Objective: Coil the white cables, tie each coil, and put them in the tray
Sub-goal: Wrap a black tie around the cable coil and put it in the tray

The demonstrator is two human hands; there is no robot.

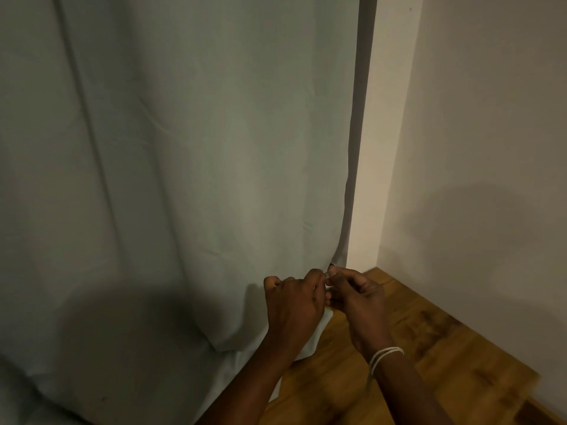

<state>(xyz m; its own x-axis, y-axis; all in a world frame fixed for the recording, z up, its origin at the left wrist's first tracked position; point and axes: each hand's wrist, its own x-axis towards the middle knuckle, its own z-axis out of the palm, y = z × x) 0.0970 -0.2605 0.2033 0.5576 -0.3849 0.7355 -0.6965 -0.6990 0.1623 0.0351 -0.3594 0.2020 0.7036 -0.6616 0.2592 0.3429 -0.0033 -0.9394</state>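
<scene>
Cable end (327, 273) barely visible, pinched between curled fingers of left hand (293, 305) and right hand (357, 297), beside curtain (184, 179)

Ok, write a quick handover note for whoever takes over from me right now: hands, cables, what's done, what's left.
Left hand: fingers curled, meeting the right hand at the fingertips.
Right hand: pinching something small and pale against the left; too hidden to name.
White cord is looped round the right wrist.
Both hands are above the wooden table, by the curtain.
No tray or finished coil in view, so progress cannot be judged; tying and traying appear left.
</scene>
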